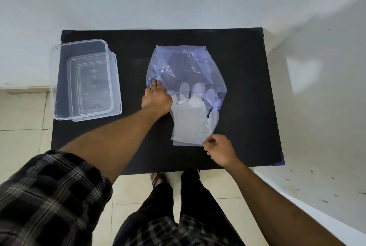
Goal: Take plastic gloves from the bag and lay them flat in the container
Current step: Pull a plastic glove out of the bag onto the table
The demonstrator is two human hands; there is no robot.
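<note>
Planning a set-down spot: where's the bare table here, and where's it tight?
Free: the strip between the container and the bag, though the left hand reaches across it; the table right of the bag; the near-left corner below the container. Crowded: the bag mouth, where the right hand pinches the glove.

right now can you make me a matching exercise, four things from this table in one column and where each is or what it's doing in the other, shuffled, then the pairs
Things
1. clear plastic container
2. bluish plastic bag
3. left hand
4. right hand

Places or states
A. pinching the cuff corner of the plastic glove
B. pressing down on the left edge of the bag
C. on the left side of the black table, no gloves in it
D. lying mid-table, with the glove's fingers inside its mouth

Pairs: 1-C, 2-D, 3-B, 4-A
</note>
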